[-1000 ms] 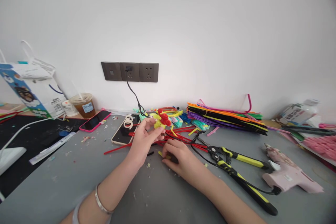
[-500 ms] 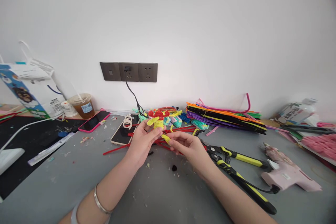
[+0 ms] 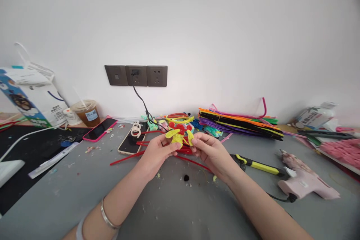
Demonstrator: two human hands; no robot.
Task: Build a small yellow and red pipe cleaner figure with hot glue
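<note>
My left hand pinches a small yellow and red pipe-cleaner figure by its yellow body. Red coils form its top, and a yellow leaf-shaped loop sticks out on its left. With thumb and fingertips closed, my right hand grips a yellow pipe-cleaner piece against the figure's right side. Whether that piece is joined to the figure, I cannot tell. Red pipe cleaners lie on the grey table below and behind both hands.
Bundled pipe cleaners lie by the wall. On the right are yellow-black pliers, partly behind my forearm, and a pink glue gun. Leftward sit a phone, a pink-cased phone, a drink cup and a paper bag.
My right hand has raised the yellow piece from below the figure to its right side. The figure has shifted slightly right and down in my left hand.
</note>
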